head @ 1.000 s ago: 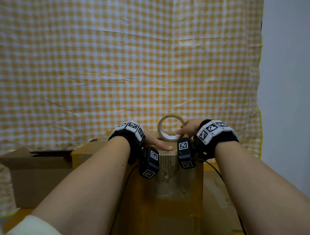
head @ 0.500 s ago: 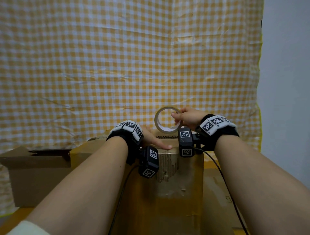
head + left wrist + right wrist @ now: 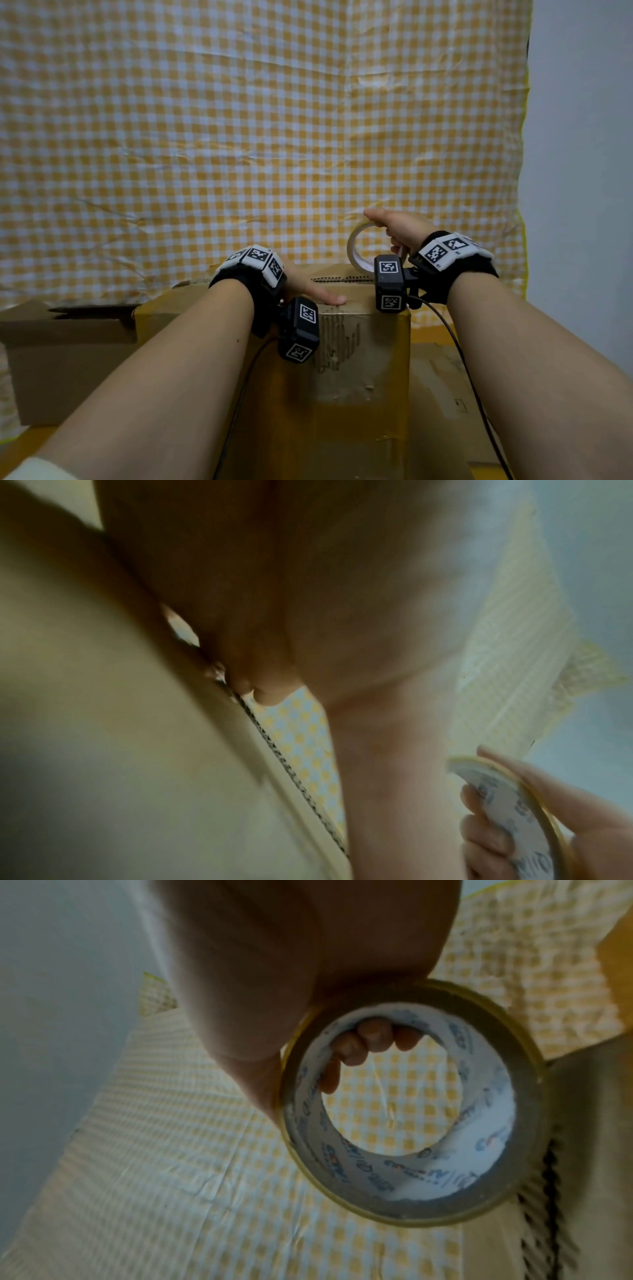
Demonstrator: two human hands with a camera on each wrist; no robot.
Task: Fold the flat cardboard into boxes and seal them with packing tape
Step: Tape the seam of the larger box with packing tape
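Nearest the camera, 2 bare forearms are reaching forward over a tall cardboard box (image 3: 359, 394) that is standing upright, its front face scuffed and showing torn corrugation near the top edge. The left hand (image 3: 308, 287) is lying flat on the top of the box, fingers straight and pressing down on the cardboard, with the fingertips reaching toward the middle of the top (the left wrist view is blurred, but it is showing the palm close against the cardboard). Just beyond, the right hand (image 3: 399, 228) is holding a roll of packing tape (image 3: 356, 250) upright above the far right part of the box top; its fingers (image 3: 369, 1039) are curling through the roll's core while the thumb is lying over the outer rim, so the grip is closed around the ring. Whether the roll's lower edge is touching the box cannot be told.

To the left, a second box (image 3: 68, 359) is sitting beside the first, its top flaps open. Farthest back, a yellow-and-white checked cloth (image 3: 260, 137) is hanging as a backdrop, with a plain grey wall (image 3: 582, 171) at its right.
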